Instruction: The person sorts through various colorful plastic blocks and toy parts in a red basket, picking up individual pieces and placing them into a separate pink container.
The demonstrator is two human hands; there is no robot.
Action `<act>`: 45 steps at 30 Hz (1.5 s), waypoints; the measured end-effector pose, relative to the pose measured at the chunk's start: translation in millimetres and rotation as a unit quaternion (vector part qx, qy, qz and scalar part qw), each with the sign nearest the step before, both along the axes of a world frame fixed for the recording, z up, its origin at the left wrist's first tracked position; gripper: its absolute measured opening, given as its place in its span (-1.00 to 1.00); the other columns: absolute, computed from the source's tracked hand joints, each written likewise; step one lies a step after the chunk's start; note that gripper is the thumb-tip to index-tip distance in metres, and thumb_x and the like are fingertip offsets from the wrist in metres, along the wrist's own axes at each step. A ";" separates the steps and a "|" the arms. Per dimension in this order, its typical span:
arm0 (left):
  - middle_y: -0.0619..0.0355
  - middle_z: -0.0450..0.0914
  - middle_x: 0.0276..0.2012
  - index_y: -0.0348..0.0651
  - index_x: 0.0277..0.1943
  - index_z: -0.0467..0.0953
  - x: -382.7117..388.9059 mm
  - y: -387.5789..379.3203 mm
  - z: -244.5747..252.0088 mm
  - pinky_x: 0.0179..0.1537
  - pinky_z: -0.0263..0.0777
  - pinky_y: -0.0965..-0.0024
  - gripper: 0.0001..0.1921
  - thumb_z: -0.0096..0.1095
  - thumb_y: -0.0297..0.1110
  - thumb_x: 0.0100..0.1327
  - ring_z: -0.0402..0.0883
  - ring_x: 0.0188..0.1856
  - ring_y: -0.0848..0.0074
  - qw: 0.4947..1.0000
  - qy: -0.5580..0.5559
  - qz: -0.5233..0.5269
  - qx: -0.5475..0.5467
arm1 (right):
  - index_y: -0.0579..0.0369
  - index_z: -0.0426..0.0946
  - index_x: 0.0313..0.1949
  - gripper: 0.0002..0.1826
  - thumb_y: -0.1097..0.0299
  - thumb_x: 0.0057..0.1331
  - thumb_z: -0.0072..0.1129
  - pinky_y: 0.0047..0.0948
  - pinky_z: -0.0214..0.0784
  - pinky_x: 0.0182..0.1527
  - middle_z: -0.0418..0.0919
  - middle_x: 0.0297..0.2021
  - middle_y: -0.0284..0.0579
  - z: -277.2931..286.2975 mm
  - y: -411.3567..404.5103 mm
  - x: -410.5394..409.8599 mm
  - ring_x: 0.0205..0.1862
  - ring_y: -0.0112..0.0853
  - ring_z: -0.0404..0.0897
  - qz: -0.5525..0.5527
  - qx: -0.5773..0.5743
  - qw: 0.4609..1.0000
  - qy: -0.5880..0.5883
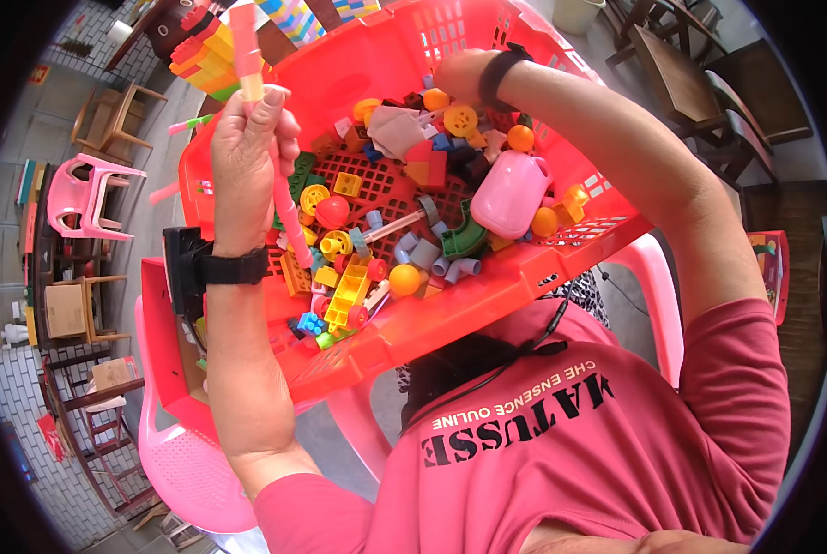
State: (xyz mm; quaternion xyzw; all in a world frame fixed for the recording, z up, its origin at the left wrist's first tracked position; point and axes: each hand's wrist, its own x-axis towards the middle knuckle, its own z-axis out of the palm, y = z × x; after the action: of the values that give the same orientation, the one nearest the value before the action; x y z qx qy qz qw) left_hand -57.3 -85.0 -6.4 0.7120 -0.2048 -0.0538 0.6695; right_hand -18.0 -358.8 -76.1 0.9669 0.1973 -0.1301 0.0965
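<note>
My left hand point(257, 131) grips a long rod of joined pink plastic tube pieces point(290, 215), with a pale yellow piece just above the fist. The rod stands over the left part of a red plastic basket point(413, 311). At the basket's far side, my right hand point(463, 75) reaches down among the toys; its fingertips are hidden, so what they touch cannot be told. The basket holds a pink plastic container point(510, 195), a yellow toy chassis with red wheels point(347, 294), orange balls point(404, 280), a green curved piece point(465, 235), grey-blue tube pieces point(425, 254) and a grey cloth point(394, 130).
A stack of yellow, orange and red blocks point(205, 59) stands beyond the basket's far left corner. A red box point(171, 346) rests on a pink plastic chair point(191, 457) at the left. Wooden furniture point(676, 76) stands at the far right.
</note>
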 end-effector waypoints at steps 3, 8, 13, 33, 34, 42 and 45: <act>0.32 0.47 -0.51 -0.15 -0.08 0.44 -1.9 0.3 0.5 -0.54 0.24 0.69 -0.64 -0.03 0.00 0.39 0.39 -0.53 0.77 1.000 0.003 -0.016 -0.004 | 0.14 0.63 -0.25 -0.74 0.39 0.01 0.29 -0.25 0.47 -0.19 0.64 -0.30 0.01 -0.8 1.5 2.3 -0.18 -0.12 0.62 0.022 -0.014 0.999 0.025; 0.32 0.47 -0.51 -0.19 -0.02 0.43 -1.2 0.8 2.6 -0.54 0.25 0.69 -0.62 -0.05 -0.02 0.41 0.38 -0.54 0.78 0.999 0.010 -0.028 -0.013 | 0.16 0.62 -0.26 -0.74 0.41 0.00 0.27 -0.26 0.47 -0.18 0.63 -0.29 0.03 1.8 4.5 -0.5 -0.17 -0.12 0.61 0.033 -0.030 0.998 0.035; 0.32 0.46 -0.52 -0.20 -0.03 0.44 -0.6 0.4 1.7 -0.55 0.25 0.70 -0.63 -0.05 -0.04 0.41 0.37 -0.54 0.79 0.999 0.020 -0.036 -0.011 | 0.07 0.62 -0.23 -0.71 0.29 0.02 0.23 -0.26 0.46 -0.19 0.63 -0.32 -0.01 6.5 12.1 -4.9 -0.19 -0.12 0.61 0.056 -0.036 0.995 0.077; 0.33 0.45 -0.50 -0.18 -0.05 0.45 2.7 2.3 -2.4 -0.51 0.28 0.68 -0.64 -0.05 -0.04 0.41 0.40 -0.51 0.77 0.999 0.043 -0.030 0.006 | 0.09 0.66 -0.39 -0.84 0.37 0.00 0.21 -0.22 0.47 -0.24 0.62 -0.44 0.00 33.0 -9.8 -1.6 -0.25 -0.11 0.61 -0.019 -0.060 0.996 -0.057; 0.34 0.44 -0.50 -0.16 -0.07 0.46 2.5 1.8 -2.5 -0.51 0.28 0.68 -0.64 -0.05 -0.02 0.40 0.40 -0.51 0.78 0.999 0.041 -0.029 0.008 | 0.08 0.66 -0.38 -0.85 0.39 0.02 0.20 -0.23 0.47 -0.25 0.62 -0.44 -0.02 30.8 -6.4 -3.8 -0.25 -0.11 0.61 -0.020 -0.079 0.996 -0.046; 0.33 0.45 -0.50 -0.21 -0.04 0.44 2.9 2.9 -1.3 -0.51 0.29 0.69 -0.64 -0.04 -0.06 0.41 0.40 -0.52 0.77 0.998 0.045 -0.033 -0.006 | 0.11 0.56 -0.46 -0.85 0.36 0.04 0.03 -0.21 0.36 -0.36 0.55 -0.50 0.01 29.2 10.3 -1.0 -0.39 -0.18 0.55 0.135 0.104 0.964 0.203; 0.33 0.45 -0.50 -0.21 -0.04 0.45 3.4 3.1 -3.2 -0.52 0.29 0.71 -0.65 -0.04 -0.07 0.41 0.39 -0.53 0.80 0.998 0.048 -0.031 -0.004 | 0.16 0.48 -0.50 -0.84 0.37 0.04 -0.05 -0.15 0.29 -0.37 0.50 -0.54 0.05 34.4 4.6 3.3 -0.44 -0.15 0.50 0.147 0.125 0.975 0.115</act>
State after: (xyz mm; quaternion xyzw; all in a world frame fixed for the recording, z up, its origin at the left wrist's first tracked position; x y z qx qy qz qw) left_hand -53.9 -82.0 -9.6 0.6993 -0.1948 -0.1078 0.6793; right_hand -14.8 -354.2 -41.7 0.9104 0.3614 -0.1991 -0.0304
